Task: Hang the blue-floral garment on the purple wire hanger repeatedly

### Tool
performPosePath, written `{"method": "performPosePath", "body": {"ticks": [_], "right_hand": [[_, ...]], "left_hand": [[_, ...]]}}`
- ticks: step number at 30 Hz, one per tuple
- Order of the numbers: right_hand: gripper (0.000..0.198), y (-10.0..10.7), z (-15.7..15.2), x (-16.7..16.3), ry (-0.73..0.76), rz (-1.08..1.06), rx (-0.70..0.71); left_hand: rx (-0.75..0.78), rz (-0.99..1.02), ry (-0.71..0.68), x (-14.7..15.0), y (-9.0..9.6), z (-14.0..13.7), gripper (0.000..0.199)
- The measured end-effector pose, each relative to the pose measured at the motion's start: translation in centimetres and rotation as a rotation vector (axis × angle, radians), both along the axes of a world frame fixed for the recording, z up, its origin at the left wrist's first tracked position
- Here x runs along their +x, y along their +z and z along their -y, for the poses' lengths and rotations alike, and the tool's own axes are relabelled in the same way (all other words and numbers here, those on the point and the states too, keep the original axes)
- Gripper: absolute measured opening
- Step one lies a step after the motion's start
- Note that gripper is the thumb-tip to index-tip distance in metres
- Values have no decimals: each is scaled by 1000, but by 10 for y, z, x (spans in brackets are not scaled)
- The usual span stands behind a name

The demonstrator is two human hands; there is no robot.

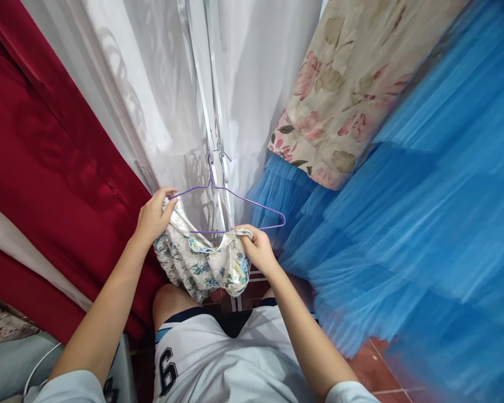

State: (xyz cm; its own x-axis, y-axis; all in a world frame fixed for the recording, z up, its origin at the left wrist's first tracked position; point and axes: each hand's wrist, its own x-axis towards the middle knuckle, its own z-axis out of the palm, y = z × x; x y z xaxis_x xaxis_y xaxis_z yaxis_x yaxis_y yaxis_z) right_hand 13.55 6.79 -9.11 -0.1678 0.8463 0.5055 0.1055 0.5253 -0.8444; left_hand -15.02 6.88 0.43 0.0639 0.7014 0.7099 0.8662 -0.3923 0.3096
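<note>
A white garment with a blue and green floral print (204, 271) hangs between my two hands. My left hand (155, 215) pinches its left shoulder, at the left end of a purple wire hanger (252, 200). That end of the hanger goes in at the garment's left shoulder. With its fingers closed, my right hand (256, 246) grips the other shoulder, which sits below the hanger's bar and off its right end. The hanger's hook is up against a white metal rack pole (214, 106).
Dark red cloth (67, 168) hangs at the left, sheer white fabric (151, 73) behind the pole. On the right hang a beige floral cloth (331, 101) and a blue layered tulle skirt (424, 224). Reddish floor tiles (378, 364) show at the lower right.
</note>
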Motion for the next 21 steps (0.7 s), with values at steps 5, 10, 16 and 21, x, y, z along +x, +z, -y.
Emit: {"method": "performPosePath", "body": {"ticks": [5,10,16,21], "right_hand": [[32,5,-1,29,-434,-201,122],[32,22,-44,55,-434,-113,103],[32,60,-62,93,61,110,-276],[34,85,-59,130,463,133,-557]], "left_hand": [[79,-24,74,0,-4,3,27],[101,-43,68,2,-3,7,26],[127,67,24,-9,-7,5,26],[2,442,-41,-47,-35,-1,33]]}}
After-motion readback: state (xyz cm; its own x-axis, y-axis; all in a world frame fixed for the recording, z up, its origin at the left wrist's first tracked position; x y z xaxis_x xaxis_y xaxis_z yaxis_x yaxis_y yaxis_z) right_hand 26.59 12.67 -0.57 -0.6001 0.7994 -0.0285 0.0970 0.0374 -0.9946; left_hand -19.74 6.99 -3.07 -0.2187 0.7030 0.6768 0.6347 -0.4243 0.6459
